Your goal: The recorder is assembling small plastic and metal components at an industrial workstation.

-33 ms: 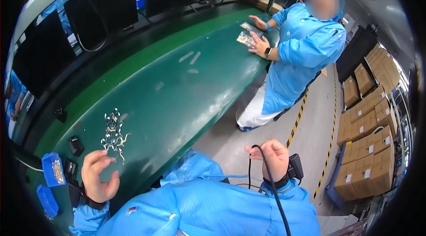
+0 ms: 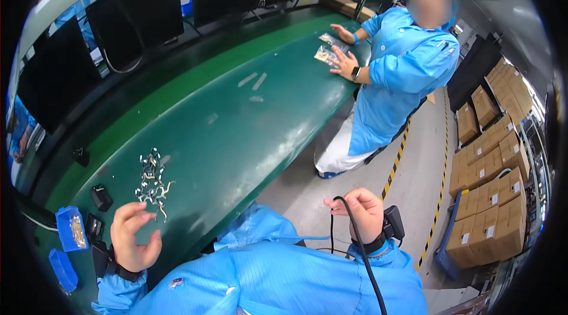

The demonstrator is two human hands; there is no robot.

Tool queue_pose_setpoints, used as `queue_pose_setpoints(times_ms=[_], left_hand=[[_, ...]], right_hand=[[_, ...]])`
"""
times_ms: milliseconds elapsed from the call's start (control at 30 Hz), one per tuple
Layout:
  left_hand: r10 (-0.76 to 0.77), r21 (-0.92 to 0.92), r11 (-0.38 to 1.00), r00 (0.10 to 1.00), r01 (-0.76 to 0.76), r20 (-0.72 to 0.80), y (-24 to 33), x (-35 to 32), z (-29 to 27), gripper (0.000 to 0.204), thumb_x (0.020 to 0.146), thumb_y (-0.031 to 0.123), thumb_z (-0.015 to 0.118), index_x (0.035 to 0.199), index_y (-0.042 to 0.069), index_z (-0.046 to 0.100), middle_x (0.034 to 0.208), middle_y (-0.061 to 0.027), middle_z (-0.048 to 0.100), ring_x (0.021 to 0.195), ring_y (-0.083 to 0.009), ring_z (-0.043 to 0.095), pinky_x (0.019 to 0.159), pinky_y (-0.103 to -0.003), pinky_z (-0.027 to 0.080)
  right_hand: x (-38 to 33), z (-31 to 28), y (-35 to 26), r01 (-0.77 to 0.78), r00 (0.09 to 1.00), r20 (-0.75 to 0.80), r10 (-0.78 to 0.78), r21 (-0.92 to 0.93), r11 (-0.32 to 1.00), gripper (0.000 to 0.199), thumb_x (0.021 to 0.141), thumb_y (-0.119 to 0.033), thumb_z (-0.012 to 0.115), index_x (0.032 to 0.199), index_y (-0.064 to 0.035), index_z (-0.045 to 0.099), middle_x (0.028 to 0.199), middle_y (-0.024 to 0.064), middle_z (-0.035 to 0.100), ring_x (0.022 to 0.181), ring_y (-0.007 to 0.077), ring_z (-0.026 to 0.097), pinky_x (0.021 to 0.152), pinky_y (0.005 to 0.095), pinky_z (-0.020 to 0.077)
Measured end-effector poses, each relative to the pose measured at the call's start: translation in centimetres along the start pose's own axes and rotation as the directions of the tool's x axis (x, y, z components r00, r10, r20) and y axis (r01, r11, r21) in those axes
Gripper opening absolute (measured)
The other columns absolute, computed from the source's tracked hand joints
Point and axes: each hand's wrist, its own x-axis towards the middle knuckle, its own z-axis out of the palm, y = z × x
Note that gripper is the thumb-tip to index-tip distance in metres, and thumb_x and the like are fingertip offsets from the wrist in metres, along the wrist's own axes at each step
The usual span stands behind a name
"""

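Observation:
My left hand (image 2: 135, 238) is raised over the near left edge of the green table (image 2: 236, 131). Its fingers curl loosely, thumb apart, with nothing between them. Just beyond its fingertips lies a loose cluster of small connector wires (image 2: 152, 182), black and light-coloured with white ends. My right hand (image 2: 364, 214) is off the table, to the right of my body. A black cable (image 2: 365, 256) loops over at its fingers, which close round it; one length runs down in front of the wrist, another hangs below the fingertips.
Blue bins (image 2: 72, 229) stand at the left, one holding small metal parts. Black box-shaped devices (image 2: 101, 196) sit beside them. Across the table a co-worker (image 2: 402, 66) in a blue smock rests both hands near clear bags (image 2: 331, 54) of small parts. Cartons (image 2: 485, 220) are stacked on the right.

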Motion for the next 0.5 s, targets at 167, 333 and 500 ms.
queue_pose_setpoints(times_ms=[167, 333, 500], left_hand=[[0.216, -0.034, 0.976, 0.972, -0.214, 0.086, 1.4, 4.2, 1.0, 0.046, 0.063, 0.003, 0.077, 0.105, 0.008, 0.058, 0.109, -0.0147, 0.063, 0.085, -0.0292, 0.067, 0.068, -0.036, 0.056], [0.359, -0.148, 0.929, 0.924, -0.340, 0.129, 2.9, 5.4, 1.6, 0.053, 0.063, -0.002, 0.075, 0.111, 0.007, 0.054, 0.105, -0.0161, 0.064, 0.078, -0.0255, 0.070, 0.065, -0.033, 0.057], [0.275, -0.180, 0.950, 0.956, -0.254, 0.106, 2.1, 3.9, 1.5, 0.049, 0.067, -0.002, 0.073, 0.111, 0.005, 0.053, 0.104, -0.0173, 0.064, 0.076, -0.0246, 0.070, 0.066, -0.032, 0.057]], right_hand=[[0.8, -0.8, -2.8, 0.005, 0.999, 0.046, -0.003, -0.051, 0.999, 0.015, 0.093, -0.004, 0.058, 0.100, 0.0061, 0.067, 0.101, 0.0199, 0.071, 0.096, 0.0253, 0.070, 0.079, 0.0317, 0.0563], [-0.2, -0.7, -3.3, 0.065, 0.998, 0.032, -0.063, -0.083, 0.994, 0.022, 0.093, -0.002, 0.058, 0.112, 0.0059, 0.067, 0.111, 0.0199, 0.069, 0.102, 0.0261, 0.068, 0.082, 0.0321, 0.0563], [-0.8, 0.0, -3.0, 0.143, 0.984, -0.099, -0.147, -0.045, 0.989, 0.024, 0.092, -0.001, 0.061, 0.115, 0.0029, 0.067, 0.115, 0.0177, 0.068, 0.103, 0.0276, 0.068, 0.081, 0.0334, 0.0584]])
